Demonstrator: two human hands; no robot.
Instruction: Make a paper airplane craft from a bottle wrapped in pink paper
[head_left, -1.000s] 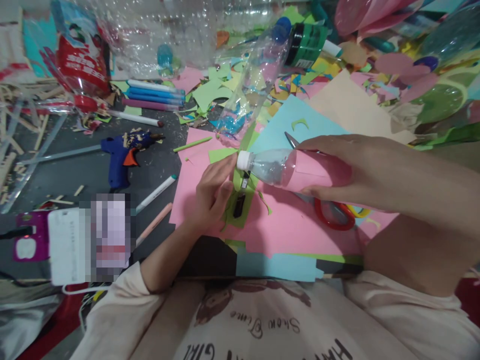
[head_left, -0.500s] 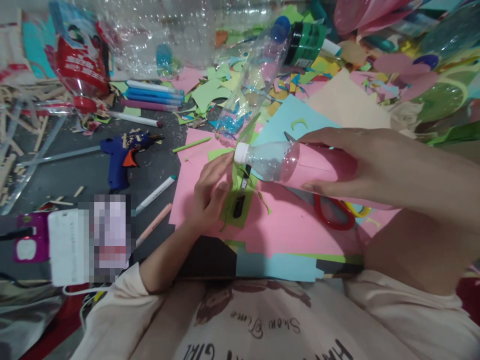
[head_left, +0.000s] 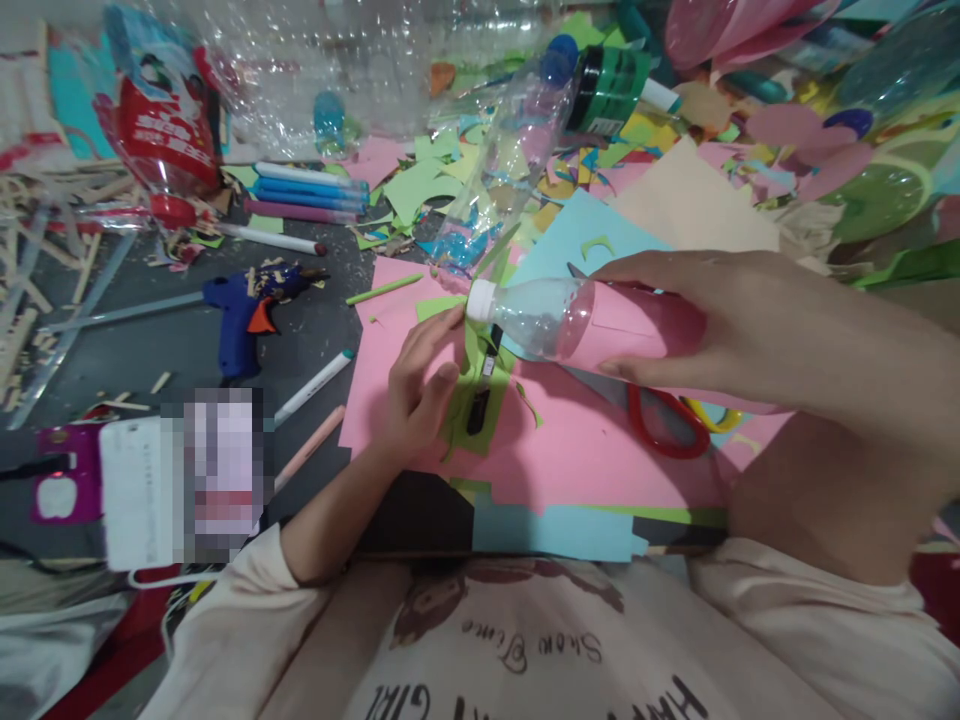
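Observation:
A clear plastic bottle [head_left: 536, 316] with a white cap [head_left: 481, 300] and pink paper round its body lies on its side in the air, cap to the left. My right hand [head_left: 675, 300] grips it round the pink part. My left hand [head_left: 424, 385] has its fingers stretched out, fingertips right by the cap; whether they touch it I cannot tell. Below are pink paper [head_left: 592, 460] and green paper [head_left: 491, 425] with a black craft knife [head_left: 480, 400] on it. Red-and-yellow-handled scissors [head_left: 667, 425] lie under my right hand, their blades partly hidden.
A blue glue gun [head_left: 238, 315] lies at left, with markers [head_left: 311, 190] behind it. A power strip [head_left: 139, 495] sits at front left. Clear plastic bottles, a red-labelled bottle [head_left: 169, 140] and paper scraps [head_left: 424, 185] crowd the back. Light blue paper [head_left: 577, 235] lies behind the held bottle.
The bottle and my right hand have shifted very slightly left and up. My left hand stays nearly where it was, by the cap.

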